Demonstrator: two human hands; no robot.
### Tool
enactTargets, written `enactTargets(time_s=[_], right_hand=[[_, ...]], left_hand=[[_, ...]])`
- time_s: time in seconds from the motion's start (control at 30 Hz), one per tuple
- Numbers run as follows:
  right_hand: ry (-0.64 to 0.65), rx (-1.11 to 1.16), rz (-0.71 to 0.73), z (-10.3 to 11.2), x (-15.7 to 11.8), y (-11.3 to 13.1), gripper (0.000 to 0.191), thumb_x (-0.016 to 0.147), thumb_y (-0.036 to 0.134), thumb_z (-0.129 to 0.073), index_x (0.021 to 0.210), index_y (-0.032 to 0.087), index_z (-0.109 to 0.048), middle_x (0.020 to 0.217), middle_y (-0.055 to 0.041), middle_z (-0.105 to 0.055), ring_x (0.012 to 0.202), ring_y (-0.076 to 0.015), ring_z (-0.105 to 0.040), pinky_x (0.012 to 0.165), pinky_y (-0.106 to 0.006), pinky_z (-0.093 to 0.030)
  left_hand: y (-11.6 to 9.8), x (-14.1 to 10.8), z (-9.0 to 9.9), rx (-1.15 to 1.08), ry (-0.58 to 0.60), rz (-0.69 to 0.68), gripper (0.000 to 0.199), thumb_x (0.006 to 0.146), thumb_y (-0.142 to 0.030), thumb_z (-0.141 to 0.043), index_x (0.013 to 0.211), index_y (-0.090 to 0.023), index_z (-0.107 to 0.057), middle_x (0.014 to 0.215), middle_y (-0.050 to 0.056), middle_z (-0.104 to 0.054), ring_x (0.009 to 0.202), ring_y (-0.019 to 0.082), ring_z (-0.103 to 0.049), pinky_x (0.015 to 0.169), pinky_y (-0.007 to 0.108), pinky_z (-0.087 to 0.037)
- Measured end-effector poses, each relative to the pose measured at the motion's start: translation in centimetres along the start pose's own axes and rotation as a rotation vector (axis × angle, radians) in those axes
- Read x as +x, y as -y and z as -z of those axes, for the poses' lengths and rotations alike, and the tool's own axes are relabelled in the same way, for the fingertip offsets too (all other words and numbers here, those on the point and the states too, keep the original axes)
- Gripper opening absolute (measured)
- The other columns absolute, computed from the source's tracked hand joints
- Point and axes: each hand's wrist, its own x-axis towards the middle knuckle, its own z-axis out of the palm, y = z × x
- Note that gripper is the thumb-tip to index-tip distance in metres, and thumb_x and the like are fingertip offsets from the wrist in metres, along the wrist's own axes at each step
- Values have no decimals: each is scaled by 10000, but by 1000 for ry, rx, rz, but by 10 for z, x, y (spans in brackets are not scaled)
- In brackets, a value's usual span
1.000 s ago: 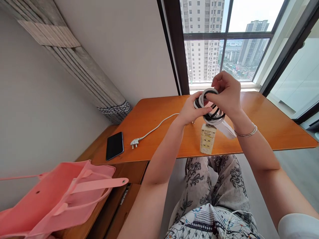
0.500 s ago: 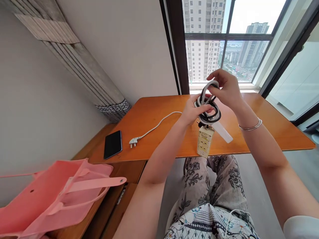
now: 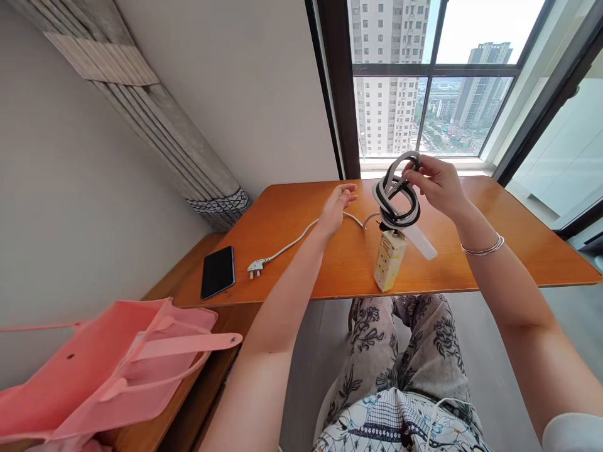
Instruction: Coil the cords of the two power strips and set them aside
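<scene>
**Right hand [image 3: 436, 185] has the cables [image 3: 399, 207], left hand [image 3: 336, 206] free!**

And there they are, your looped black and pale cables, up above the tabletop [image 3: 509, 251], in front of the window [image 3: 431, 113]! Your right hand pinches the upper loop between thumb and fingers. Over to your left: that hand is half open, fingers loosely bent, nothing visible in its grasp, well apart from the loops. Just beneath the loops comes the cream socket block [image 3: 390, 260], tilted; hanging or resting, you can't tell from here. A pale flat strip [image 3: 423, 243] slants out beside it. A white cord [image 3: 293, 245] passes behind your left arm to its plug [image 3: 255, 268], with the dark phone [image 3: 217, 272] lying near!
</scene>
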Motion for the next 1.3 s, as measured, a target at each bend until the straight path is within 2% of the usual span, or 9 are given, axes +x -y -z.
enactTargets(time_s=[0.13, 0.2, 0.33, 0.43, 0.63, 0.8, 0.9, 1.1, 1.3], right_hand=[[-58, -78, -28, 13, -5, -9, 194, 856, 375, -622, 788, 194, -644, 691, 2, -595, 651, -146, -563, 603, -282, -445], [-88, -151, -37, 17, -7, -17, 213, 867, 375, -604, 776, 188, -647, 674, 1, -599, 648, -148, -562, 611, -283, -433], [-127, -377, -50, 22, -10, -28, 254, 912, 343, -523, 766, 181, -654, 656, -13, -613, 647, -161, -567, 620, -286, -401], [-122, -591, -68, 22, -10, -29, 246, 917, 324, -502, 780, 188, -654, 684, -42, -637, 678, -192, -586, 630, -297, -388], [-108, -813, -166, 19, 0, -26, 274, 956, 350, -463, 835, 171, -631, 696, -90, -632, 759, -252, -613, 693, -342, -408], [30, -696, -316, 23, 19, -13, 288, 935, 316, -494, 706, 176, -598, 625, -70, -603, 773, -255, -623, 754, -381, -432], [100, -582, -401, 21, 25, 0, 293, 911, 292, -516, 647, 180, -574, 558, -44, -566, 728, -237, -624, 748, -381, -446], [92, -487, -292, 5, 29, 8, 246, 877, 257, -547, 639, 194, -544, 531, -36, -507, 740, -234, -605, 775, -392, -482], [109, -446, -286, 4, 31, 20, 170, 846, 210, -596, 684, 171, -561, 614, -45, -526, 797, -238, -620, 839, -423, -491]], left_hand=[[65, 0, 50, 442, -174, 68, 316, 665, -449, -740, 789, -216, -568, 1007, 103, -655, 1223, 347, -522, 1086, 523, -329], [84, -6, 72, 488, -197, 104, 399, 601, -418, -788, 629, -229, -438, 816, 73, -590, 1210, 362, -508, 1072, 529, -307], [87, -19, 98, 560, -167, 153, 506, 631, -432, -780, 551, -231, -322, 606, 23, -453, 1096, 351, -559, 973, 520, -362], [74, -18, 100, 631, -130, 218, 456, 709, -417, -743, 550, -223, -362, 509, -8, -378, 968, 316, -600, 898, 490, -405], [11, -11, 64, 636, 2, 206, 170, 813, -345, -670, 795, -208, -571, 667, 23, -662, 760, 210, -604, 733, 353, -452], [-67, -30, 20, 118, 83, 129, 347, 716, -442, -765, 853, -194, -564, 722, 19, -686, 654, 158, -635, 591, 283, -491], [-97, -39, -3, -159, 92, 125, 438, 665, -474, -819, 834, -195, -528, 692, -9, -674, 574, 117, -620, 573, 259, -515], [-114, -43, -55, -200, 134, 40, 428, 709, -448, -821, 836, -211, -488, 679, -23, -661, 604, 134, -653, 602, 277, -544], [-106, -51, -77, 249, -45, -267, 398, 662, -340, -868, 841, -215, -534, 904, 31, -642, 953, 234, -652, 860, 413, -543]])
